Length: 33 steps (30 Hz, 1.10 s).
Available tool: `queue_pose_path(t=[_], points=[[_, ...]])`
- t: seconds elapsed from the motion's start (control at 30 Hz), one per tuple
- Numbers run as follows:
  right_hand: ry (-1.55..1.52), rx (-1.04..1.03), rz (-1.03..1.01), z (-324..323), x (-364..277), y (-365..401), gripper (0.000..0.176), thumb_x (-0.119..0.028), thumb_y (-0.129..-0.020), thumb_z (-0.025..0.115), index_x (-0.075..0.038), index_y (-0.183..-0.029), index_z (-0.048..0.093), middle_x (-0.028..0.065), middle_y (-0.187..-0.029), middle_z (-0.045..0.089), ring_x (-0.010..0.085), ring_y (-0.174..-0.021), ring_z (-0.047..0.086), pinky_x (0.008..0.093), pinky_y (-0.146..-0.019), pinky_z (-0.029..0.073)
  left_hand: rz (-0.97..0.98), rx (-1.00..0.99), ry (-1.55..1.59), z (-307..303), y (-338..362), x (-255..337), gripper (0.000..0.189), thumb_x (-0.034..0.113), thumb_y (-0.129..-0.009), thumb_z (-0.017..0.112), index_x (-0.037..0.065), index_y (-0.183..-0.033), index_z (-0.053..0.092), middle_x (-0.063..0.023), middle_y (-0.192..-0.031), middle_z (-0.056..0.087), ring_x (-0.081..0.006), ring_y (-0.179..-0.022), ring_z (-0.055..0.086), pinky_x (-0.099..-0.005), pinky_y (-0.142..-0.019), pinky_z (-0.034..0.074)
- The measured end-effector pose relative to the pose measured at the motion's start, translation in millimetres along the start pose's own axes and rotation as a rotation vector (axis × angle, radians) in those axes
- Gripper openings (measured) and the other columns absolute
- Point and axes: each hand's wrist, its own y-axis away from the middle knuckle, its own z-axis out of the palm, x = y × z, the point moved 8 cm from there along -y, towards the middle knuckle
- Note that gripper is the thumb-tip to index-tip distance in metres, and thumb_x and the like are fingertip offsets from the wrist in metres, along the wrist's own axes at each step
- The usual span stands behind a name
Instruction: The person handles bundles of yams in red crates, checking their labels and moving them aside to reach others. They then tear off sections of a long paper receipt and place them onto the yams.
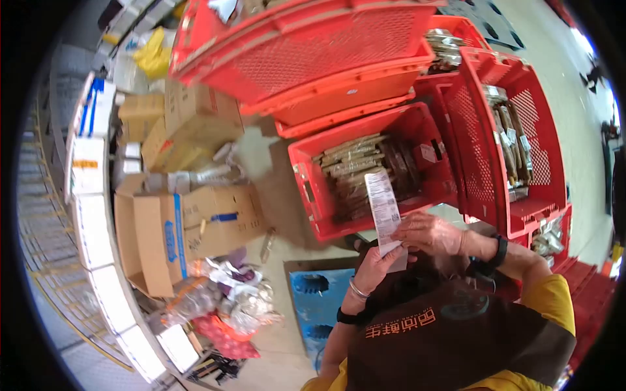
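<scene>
A: What do the hands have hold of?

B: A long white paper slip (383,208). The left hand (375,260) comes up from below, and its fingers (390,255) are closed on the slip's bottom end, thumb in front.

A: And the other hand?

B: The right hand (432,233) comes in from the right at about the same height. Its fingers (405,229) are curled and rest against the slip's lower right edge. I cannot tell whether they pinch it or only steady it.

A: Which way does the slip run?

B: Its long axis goes up and slightly left, away from the body. The held end is low, and the free end stands over the near wall of the red crate (306,189).

A: So the crate is straight ahead?

B: Yes, just beyond both hands and a little left of them. It is packed with brown packets (355,171) lying in rows. The left hand sits nearer its open side, and the right hand is closer to the second crate (486,150) beside it.

A: Anything else around?

B: Cardboard boxes (195,221) on the floor (274,189), well off to the left, apart from both hands
</scene>
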Motion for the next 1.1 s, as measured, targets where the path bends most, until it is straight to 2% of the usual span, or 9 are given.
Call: queue_pose_path(t=[0.1, 0.23, 0.37, 0.53, 0.63, 0.73, 0.9, 1.0, 1.1], points=[[-0.231, -0.022, 0.224, 48, 24, -1, 0.025, -0.021, -0.089, 0.063, -0.005, -0.107, 0.069, 0.0107, -0.100, 0.068, 0.0256, -0.095, 0.064, 0.0373, -0.085, 0.051, -0.108, -0.077, 0.092, -29, 15, -29, 0.031, 0.019, -0.100, 0.053, 0.000, -0.124, 0.058, -0.0119, -0.113, 0.067, -0.0206, -0.097, 0.067, -0.0309, -0.085, 0.054], [-1.196, -0.389, 0.968, 140, 98, 26, 0.028, -0.024, -0.096, 0.058, -0.001, -0.107, 0.070, 0.0049, -0.098, 0.071, 0.0090, -0.093, 0.061, 0.0301, -0.084, 0.050, -0.183, -0.145, 0.179, -44, 27, -77, 0.038, 0.021, -0.100, 0.052, -0.003, -0.130, 0.053, -0.0130, -0.118, 0.065, -0.0208, -0.102, 0.065, -0.0329, -0.091, 0.051], [-0.804, -0.192, 0.904, 215, 268, 25, 0.021, -0.018, -0.095, 0.058, -0.001, -0.101, 0.070, 0.0030, -0.091, 0.072, 0.0134, -0.083, 0.065, 0.0315, -0.074, 0.052, -0.243, -0.254, 0.226, -38, 32, -131, 0.039, 0.019, -0.101, 0.050, -0.003, -0.133, 0.051, -0.0121, -0.119, 0.065, -0.0180, -0.102, 0.064, -0.0303, -0.093, 0.049], [0.165, -0.004, 0.365, 253, 397, -36, 0.022, -0.010, -0.081, 0.059, -0.007, -0.099, 0.070, 0.0105, -0.093, 0.070, 0.0282, -0.082, 0.067, 0.0392, -0.071, 0.054, -0.258, -0.036, 0.347, -56, 20, -180, 0.037, 0.014, -0.102, 0.048, -0.004, -0.134, 0.050, -0.0132, -0.122, 0.063, -0.0199, -0.108, 0.063, -0.0312, -0.096, 0.048], [0.479, -0.067, 0.062, 287, 427, -86, 0.036, -0.009, -0.079, 0.059, -0.009, -0.115, 0.064, 0.0068, -0.114, 0.066, 0.0260, -0.109, 0.060, 0.0409, -0.105, 0.038, -0.245, 0.108, 0.451, -71, 8, -196, 0.035, 0.010, -0.101, 0.048, -0.005, -0.133, 0.048, -0.0141, -0.125, 0.061, -0.0219, -0.110, 0.063, -0.0317, -0.098, 0.047], [0.958, -0.195, -0.130, 358, 473, -94, 0.048, -0.011, -0.081, 0.058, -0.006, -0.128, 0.055, 0.0070, -0.131, 0.057, 0.0264, -0.126, 0.050, 0.0432, -0.116, 0.025, -0.270, 0.199, 0.496, -86, 0, -219, 0.035, 0.008, -0.101, 0.048, -0.005, -0.133, 0.047, -0.0140, -0.128, 0.060, -0.0231, -0.112, 0.062, -0.0317, -0.099, 0.047], [1.024, -0.441, -0.030, 355, 476, -56, 0.060, -0.017, -0.086, 0.055, -0.008, -0.143, 0.038, 0.0102, -0.150, 0.037, 0.0276, -0.140, 0.033, 0.0406, -0.116, 0.026, -0.354, 0.298, 0.524, -91, -7, -227, 0.037, 0.004, -0.101, 0.045, -0.002, -0.136, 0.042, -0.0108, -0.134, 0.056, -0.0235, -0.116, 0.060, -0.0304, -0.101, 0.045], [0.316, -0.205, 0.503, 350, 537, -53, 0.055, -0.033, -0.090, 0.060, -0.010, -0.137, 0.044, 0.0148, -0.132, 0.053, 0.0313, -0.122, 0.050, 0.0481, -0.103, 0.036, -0.237, 0.268, 0.545, -88, -11, -230, 0.038, 0.003, -0.100, 0.045, -0.002, -0.138, 0.041, -0.0107, -0.135, 0.056, -0.0236, -0.117, 0.060, -0.0301, -0.102, 0.043], [0.397, -0.132, 0.767, 366, 565, -53, 0.056, -0.043, -0.087, 0.062, -0.011, -0.131, 0.049, 0.0163, -0.118, 0.059, 0.0326, -0.112, 0.055, 0.0496, -0.094, 0.040, -0.304, 0.250, 0.590, -85, -17, -221, 0.040, 0.001, -0.100, 0.045, -0.001, -0.139, 0.039, -0.0109, -0.138, 0.054, -0.0243, -0.120, 0.058, -0.0299, -0.103, 0.043]])
